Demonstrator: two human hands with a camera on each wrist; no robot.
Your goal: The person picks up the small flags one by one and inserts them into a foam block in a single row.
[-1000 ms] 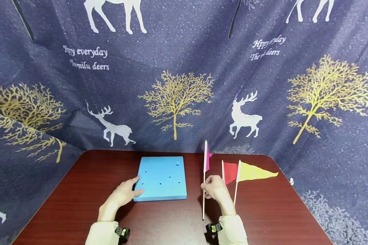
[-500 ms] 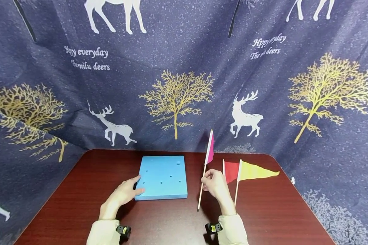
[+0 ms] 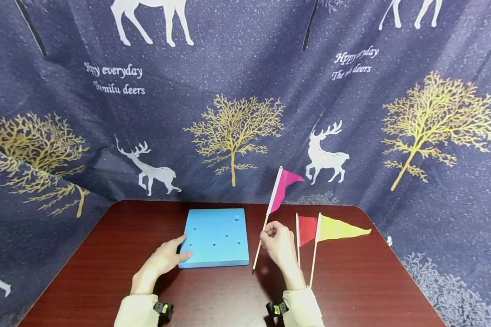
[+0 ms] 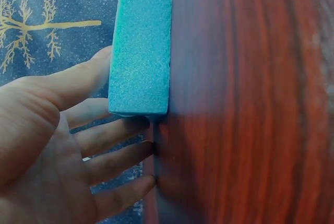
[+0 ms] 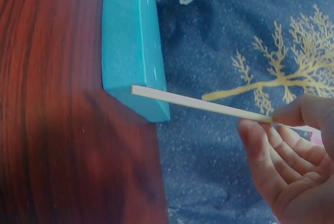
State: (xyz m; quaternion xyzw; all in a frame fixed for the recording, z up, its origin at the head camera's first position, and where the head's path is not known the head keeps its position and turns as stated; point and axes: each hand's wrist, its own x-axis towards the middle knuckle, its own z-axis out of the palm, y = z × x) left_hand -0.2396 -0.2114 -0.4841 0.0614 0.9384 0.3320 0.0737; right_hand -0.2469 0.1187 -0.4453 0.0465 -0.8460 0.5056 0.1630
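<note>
My right hand (image 3: 280, 245) pinches the thin wooden stick of a magenta pennant flag (image 3: 280, 190) between thumb and forefinger. The flag leans with its cloth up and to the right, its bare lower end near the right front corner of a light blue foam board (image 3: 217, 234) with several small holes. In the right wrist view, the stick (image 5: 198, 103) overlaps the board's corner. My left hand (image 3: 163, 259) rests at the board's left front corner, thumb on its upper edge. Its other fingers extend, fairly straight, by the board's side in the left wrist view.
A red pennant flag (image 3: 307, 230) and a yellow one (image 3: 339, 228) lie to the right of my right hand on the dark red-brown table (image 3: 360, 281). A navy cloth (image 3: 245, 59) printed with deer and trees hangs behind the table.
My right hand has raised the magenta flag and carried it left toward the board. The stick has tilted and the cloth has swung out to the right. The left hand stays in place.
</note>
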